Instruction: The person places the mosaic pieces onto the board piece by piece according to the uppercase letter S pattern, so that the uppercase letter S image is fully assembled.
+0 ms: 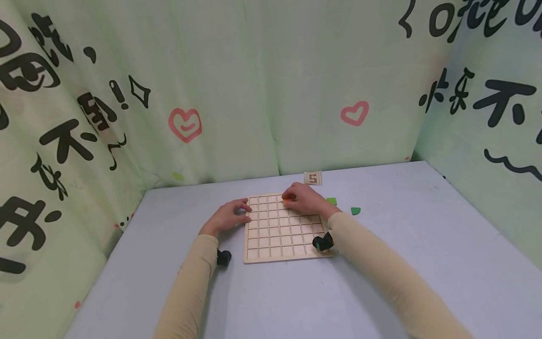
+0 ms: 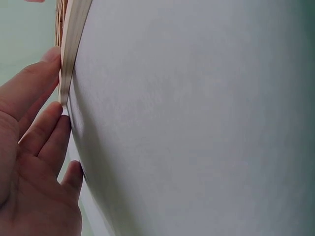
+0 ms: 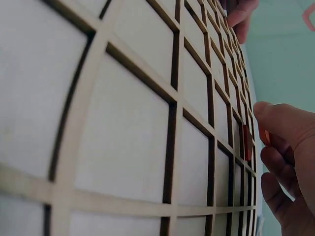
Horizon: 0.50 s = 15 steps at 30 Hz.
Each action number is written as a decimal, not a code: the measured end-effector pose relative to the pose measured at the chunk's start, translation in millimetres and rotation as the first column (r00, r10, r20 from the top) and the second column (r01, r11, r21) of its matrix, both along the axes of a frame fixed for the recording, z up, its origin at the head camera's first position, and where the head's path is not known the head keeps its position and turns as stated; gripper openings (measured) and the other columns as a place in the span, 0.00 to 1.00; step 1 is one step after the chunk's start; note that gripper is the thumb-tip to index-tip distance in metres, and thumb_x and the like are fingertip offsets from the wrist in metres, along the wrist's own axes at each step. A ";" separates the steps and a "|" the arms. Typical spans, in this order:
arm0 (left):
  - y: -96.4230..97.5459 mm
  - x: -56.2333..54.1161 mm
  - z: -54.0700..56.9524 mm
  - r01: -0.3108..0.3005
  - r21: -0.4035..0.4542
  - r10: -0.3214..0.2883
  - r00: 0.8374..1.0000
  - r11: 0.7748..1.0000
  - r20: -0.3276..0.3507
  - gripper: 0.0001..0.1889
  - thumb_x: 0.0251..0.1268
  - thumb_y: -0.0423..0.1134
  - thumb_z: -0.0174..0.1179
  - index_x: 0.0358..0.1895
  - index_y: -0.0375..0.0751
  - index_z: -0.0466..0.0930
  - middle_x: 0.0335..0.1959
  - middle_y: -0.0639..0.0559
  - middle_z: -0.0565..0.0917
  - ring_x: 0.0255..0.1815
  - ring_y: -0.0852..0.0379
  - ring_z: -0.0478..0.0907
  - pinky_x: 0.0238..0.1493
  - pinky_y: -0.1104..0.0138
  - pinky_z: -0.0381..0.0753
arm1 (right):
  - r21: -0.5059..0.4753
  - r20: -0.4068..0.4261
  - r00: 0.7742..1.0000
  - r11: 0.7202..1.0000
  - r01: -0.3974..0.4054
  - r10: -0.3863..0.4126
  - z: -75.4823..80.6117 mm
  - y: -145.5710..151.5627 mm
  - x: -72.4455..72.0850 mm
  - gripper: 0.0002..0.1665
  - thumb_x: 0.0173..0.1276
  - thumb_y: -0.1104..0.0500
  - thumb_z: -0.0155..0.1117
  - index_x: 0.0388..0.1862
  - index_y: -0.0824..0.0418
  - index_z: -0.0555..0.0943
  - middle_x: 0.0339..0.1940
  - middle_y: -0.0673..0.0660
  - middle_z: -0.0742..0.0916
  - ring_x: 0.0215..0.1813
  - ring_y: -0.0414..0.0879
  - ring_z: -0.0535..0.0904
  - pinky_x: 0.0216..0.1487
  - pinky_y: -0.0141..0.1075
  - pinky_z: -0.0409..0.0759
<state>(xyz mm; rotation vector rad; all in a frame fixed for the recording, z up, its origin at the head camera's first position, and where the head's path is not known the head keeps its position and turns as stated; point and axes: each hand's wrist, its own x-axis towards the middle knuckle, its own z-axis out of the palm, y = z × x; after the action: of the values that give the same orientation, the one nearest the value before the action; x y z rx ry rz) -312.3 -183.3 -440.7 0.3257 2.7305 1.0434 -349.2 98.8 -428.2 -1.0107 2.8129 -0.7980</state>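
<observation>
A wooden grid board [image 1: 271, 242] lies flat on the table, divided into small square cells by raised strips. My left hand [image 1: 228, 215] rests against its left edge near the far corner, and in the left wrist view the thumb and extended fingers [image 2: 49, 118] touch the wooden rim. Over the far part of the board, my right hand [image 1: 306, 197] pinches a small orange piece [image 3: 265, 136] between thumb and fingers. Beside that piece, a dark red piece [image 3: 247, 142] stands among the far cells in the right wrist view.
Right of the board lie a light green piece [image 1: 331, 201], partly behind the right wrist, and a darker green piece [image 1: 355, 211]. A small printed card [image 1: 313, 178] sits behind the board at the table's far edge. Printed curtains [image 1: 262, 94] surround the white table [image 1: 279, 301].
</observation>
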 end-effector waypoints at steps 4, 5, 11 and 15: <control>0.3 -0.4 0.9 0.003 -0.004 -0.003 1.000 1.000 -0.001 0.14 0.61 0.40 0.67 0.50 0.42 0.82 0.73 0.49 0.66 0.77 0.46 0.54 0.75 0.52 0.53 | -0.018 -0.007 1.000 1.000 -0.014 0.014 -1.3 -4.9 0.7 0.15 0.70 0.59 0.63 0.51 0.65 0.83 0.43 0.57 0.82 0.44 0.48 0.76 0.47 0.42 0.77; 0.3 -0.5 1.1 0.002 -0.005 -0.002 1.000 1.000 0.002 0.15 0.61 0.40 0.67 0.50 0.42 0.82 0.73 0.50 0.66 0.77 0.47 0.54 0.75 0.53 0.52 | -0.025 -0.004 1.000 1.000 -0.013 0.013 -2.1 -5.9 0.8 0.15 0.69 0.59 0.63 0.50 0.65 0.84 0.43 0.57 0.82 0.43 0.48 0.75 0.47 0.42 0.77; 0.4 -0.5 0.6 -0.002 -0.009 0.002 1.000 1.000 0.004 0.15 0.62 0.40 0.67 0.50 0.43 0.82 0.73 0.50 0.66 0.77 0.45 0.54 0.75 0.51 0.53 | -0.033 0.012 1.000 0.999 0.001 0.000 -7.0 -10.5 2.5 0.14 0.69 0.59 0.64 0.49 0.65 0.84 0.40 0.56 0.81 0.41 0.48 0.74 0.46 0.41 0.75; 1.0 -0.3 -1.6 -0.003 -0.008 0.003 1.000 1.000 0.004 0.15 0.61 0.40 0.67 0.51 0.42 0.82 0.73 0.49 0.66 0.77 0.46 0.54 0.75 0.52 0.53 | -0.018 0.003 1.000 1.000 0.013 -0.013 -8.8 -12.3 3.2 0.14 0.68 0.58 0.65 0.50 0.65 0.83 0.41 0.56 0.82 0.42 0.48 0.74 0.47 0.42 0.75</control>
<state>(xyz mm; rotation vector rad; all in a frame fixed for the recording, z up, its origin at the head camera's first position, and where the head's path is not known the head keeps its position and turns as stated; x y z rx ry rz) -312.6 -182.3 -442.3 0.3176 2.7318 1.0323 -345.9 86.4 -437.0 -0.9943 2.8173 -0.8269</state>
